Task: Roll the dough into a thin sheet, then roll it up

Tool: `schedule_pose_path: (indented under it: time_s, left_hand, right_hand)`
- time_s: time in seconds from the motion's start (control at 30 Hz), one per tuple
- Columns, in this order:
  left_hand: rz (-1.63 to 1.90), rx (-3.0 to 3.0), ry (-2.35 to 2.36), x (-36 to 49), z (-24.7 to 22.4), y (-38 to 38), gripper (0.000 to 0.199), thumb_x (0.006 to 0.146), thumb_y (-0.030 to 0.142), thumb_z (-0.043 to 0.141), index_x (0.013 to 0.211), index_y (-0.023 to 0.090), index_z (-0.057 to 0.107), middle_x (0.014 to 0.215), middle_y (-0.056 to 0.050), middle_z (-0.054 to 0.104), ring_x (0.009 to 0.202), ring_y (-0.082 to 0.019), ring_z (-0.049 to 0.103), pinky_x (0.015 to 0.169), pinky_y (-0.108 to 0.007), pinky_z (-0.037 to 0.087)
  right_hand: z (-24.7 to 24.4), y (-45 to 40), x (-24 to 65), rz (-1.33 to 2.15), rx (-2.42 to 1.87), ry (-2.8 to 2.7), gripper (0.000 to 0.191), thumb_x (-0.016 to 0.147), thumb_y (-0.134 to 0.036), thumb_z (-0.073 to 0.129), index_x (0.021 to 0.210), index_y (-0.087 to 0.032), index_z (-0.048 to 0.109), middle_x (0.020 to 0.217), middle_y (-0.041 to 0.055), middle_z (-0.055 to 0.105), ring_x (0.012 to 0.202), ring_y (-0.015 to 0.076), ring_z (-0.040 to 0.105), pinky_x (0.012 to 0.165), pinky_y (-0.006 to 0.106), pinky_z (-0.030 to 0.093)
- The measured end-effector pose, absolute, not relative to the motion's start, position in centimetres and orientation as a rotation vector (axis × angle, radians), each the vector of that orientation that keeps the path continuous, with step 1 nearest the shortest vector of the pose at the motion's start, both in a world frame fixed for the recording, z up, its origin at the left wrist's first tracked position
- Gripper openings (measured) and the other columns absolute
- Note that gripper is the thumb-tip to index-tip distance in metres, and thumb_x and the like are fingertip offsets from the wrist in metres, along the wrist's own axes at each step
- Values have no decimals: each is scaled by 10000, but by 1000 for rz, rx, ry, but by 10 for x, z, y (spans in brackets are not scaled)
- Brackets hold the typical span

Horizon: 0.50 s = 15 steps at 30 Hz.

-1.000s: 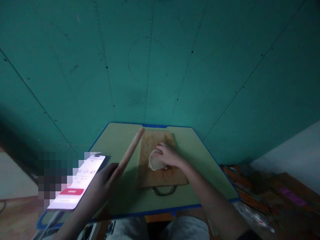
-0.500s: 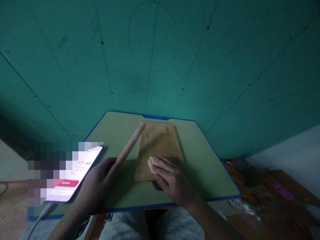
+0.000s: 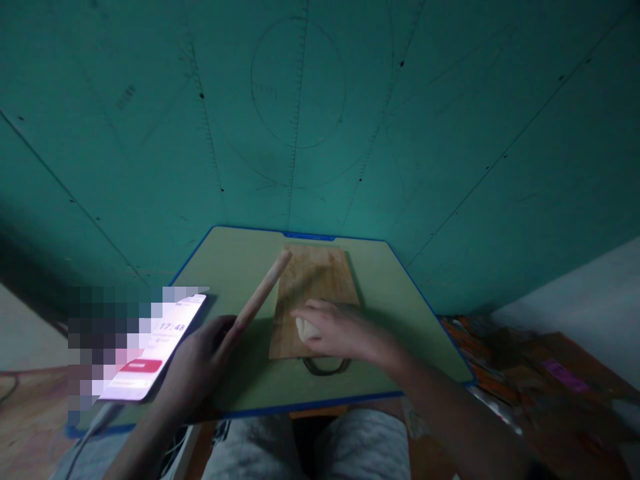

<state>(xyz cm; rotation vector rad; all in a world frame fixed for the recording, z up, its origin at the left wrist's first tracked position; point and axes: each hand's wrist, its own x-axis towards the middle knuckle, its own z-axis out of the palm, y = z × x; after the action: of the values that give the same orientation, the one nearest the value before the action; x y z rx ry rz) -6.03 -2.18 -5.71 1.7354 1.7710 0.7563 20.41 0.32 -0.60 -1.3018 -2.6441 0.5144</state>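
A wooden board (image 3: 320, 270) lies on the pale green table (image 3: 400, 320), its dark handle loop (image 3: 325, 368) towards me. Near the board's front edge, my right hand (image 3: 333, 327) is closed over a lump of white dough (image 3: 306, 329), covering part of it. Left of the board, my left hand (image 3: 203, 357) grips the lower end of a wooden rolling pin (image 3: 260, 293). The pin slants up to the right, and its far tip reaches the board's upper left corner.
A lit phone (image 3: 155, 353) with a cable stands by the table's left edge. A green wall (image 3: 310, 120) rises behind the table. Cardboard boxes (image 3: 570, 360) lie at the lower right, and my knees (image 3: 365, 443) are under the front edge.
My right hand has turned more sideways over the dough, with its fingers now curled round the far side. More of the board's handle shows. The left hand still has the rolling pin.
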Motion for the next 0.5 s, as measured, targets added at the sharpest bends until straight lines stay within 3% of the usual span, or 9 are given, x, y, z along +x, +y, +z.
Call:
schedule_pose_path:
  time_s: [0.07, 0.2, 0.37, 0.5]
  left_hand:
    - [753, 1760, 1774, -60, -57, -22, 587, 836, 660, 409, 1006, 189, 716, 864, -103, 772, 760, -288, 723, 609, -341, 518]
    - [723, 1804, 1775, -60, -54, -22, 594, 835, 663, 410, 1022, 193, 722, 843, -102, 769, 742, -285, 719, 594, -337, 513]
    - [704, 1787, 1781, -61, -55, -21, 602, 829, 671, 407, 1028, 198, 721, 868, -102, 768, 767, -290, 723, 609, -347, 523]
    - [696, 1804, 1786, -63, -57, -20, 594, 833, 675, 418, 1013, 197, 721, 856, -101, 763, 758, -291, 715, 604, -346, 517]
  right_hand:
    - [-5, 10, 208, 641, -1349, -2475, 455, 819, -169, 654, 1265, -255, 677, 1164, 57, 697, 1003, 202, 664, 850, 301, 516]
    - [-15, 27, 219, 763, -1418, -2163, 229, 904, -222, 622, 1112, -186, 710, 1056, 64, 735, 943, 197, 681, 843, 325, 527]
    - [-43, 29, 223, 429, -1425, -2222, 387, 1032, -241, 400, 1312, -126, 640, 1410, 182, 603, 1300, 264, 578, 1104, 440, 444]
    - [-56, 25, 220, 364, -1208, -2311, 415, 1051, -282, 372, 1378, -187, 610, 1468, 119, 584, 1355, 215, 542, 1134, 407, 445]
